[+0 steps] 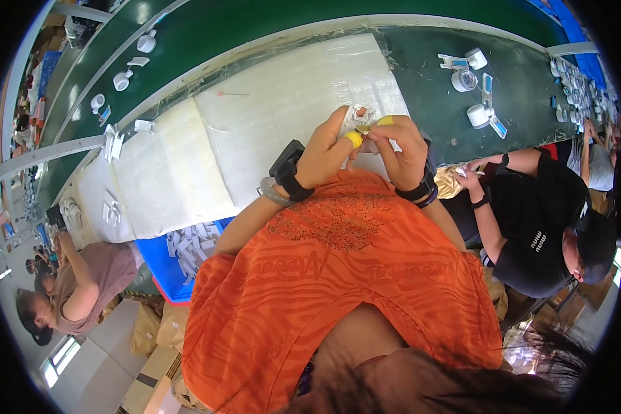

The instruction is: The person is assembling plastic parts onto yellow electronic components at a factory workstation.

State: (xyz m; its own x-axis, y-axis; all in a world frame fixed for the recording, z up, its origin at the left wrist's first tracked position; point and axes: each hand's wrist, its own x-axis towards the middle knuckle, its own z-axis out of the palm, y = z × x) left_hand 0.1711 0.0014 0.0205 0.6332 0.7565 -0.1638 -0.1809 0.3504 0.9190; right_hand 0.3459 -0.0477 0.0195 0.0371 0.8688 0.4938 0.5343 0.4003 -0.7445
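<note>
My left hand and my right hand meet close in front of my chest, over the near edge of a white sheet on the bench. Yellow covers sit on fingertips of both hands. Fingers of my left hand are closed round a small white plastic part, partly hidden by the hand. Between the pinched fingertips of my right hand is a small brass-coloured piece, touching or very near the white part. Its exact shape is too small to make out.
Beyond the bench runs a green conveyor belt with white round units. More white units lie on the green surface at right. A blue bin of white parts stands at lower left. One co-worker sits close at right, another at left.
</note>
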